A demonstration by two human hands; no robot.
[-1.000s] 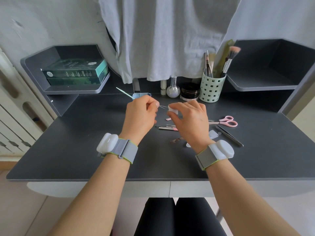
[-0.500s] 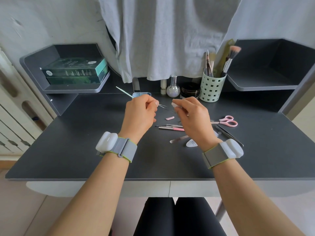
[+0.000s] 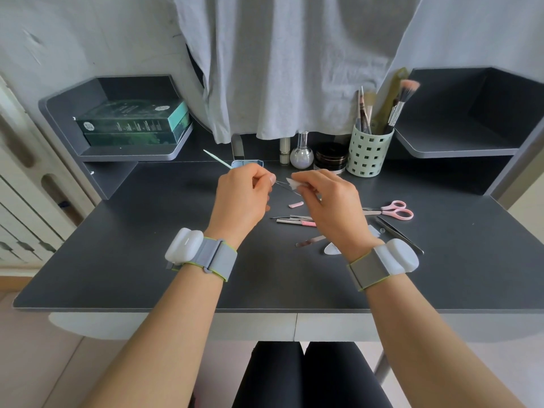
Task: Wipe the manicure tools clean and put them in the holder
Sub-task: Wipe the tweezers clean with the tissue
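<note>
Left of the holder (image 3: 369, 153), my left hand (image 3: 244, 198) pinches a tool (image 3: 219, 159), right hand (image 3: 326, 198) pinching the wipe (image 3: 293, 183); wiping now, holder next.

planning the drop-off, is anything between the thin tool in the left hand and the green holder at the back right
Only the right hand, holding a white wipe at the tool's tip, sits on that line. Past it, the desk up to the green holder looks bare; the jar stands just left of it.
</note>
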